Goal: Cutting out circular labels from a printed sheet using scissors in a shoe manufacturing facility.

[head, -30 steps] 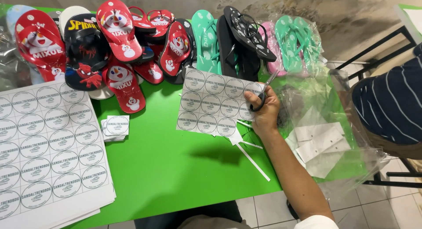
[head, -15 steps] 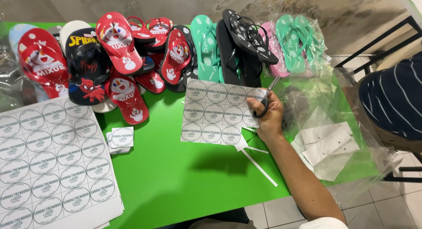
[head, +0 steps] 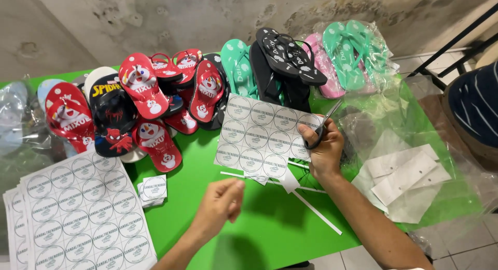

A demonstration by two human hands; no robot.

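My right hand [head: 324, 151] is shut on a pair of black-handled scissors [head: 322, 126] whose blades point up and to the right. The same hand pins the right edge of a white sheet of round labels [head: 257, 138], which hangs over the green table [head: 259, 233]. My left hand [head: 220, 202] hovers low over the table, below the sheet, with loosely curled fingers and nothing in it. It is slightly blurred. Thin white paper strips [head: 317, 214] lie under the sheet.
A stack of label sheets [head: 78, 213] lies at bottom left, with a small pile of cut labels [head: 153, 189] beside it. Red, black, teal and pink flip-flops [head: 207, 91] crowd the far edge. Clear plastic bags and white cards [head: 407, 176] lie right, near a person in a striped shirt [head: 477, 109].
My left hand has come into view from below, toward the label sheet. My right hand still holds the scissors at the sheet's right edge; the view has shifted slightly.
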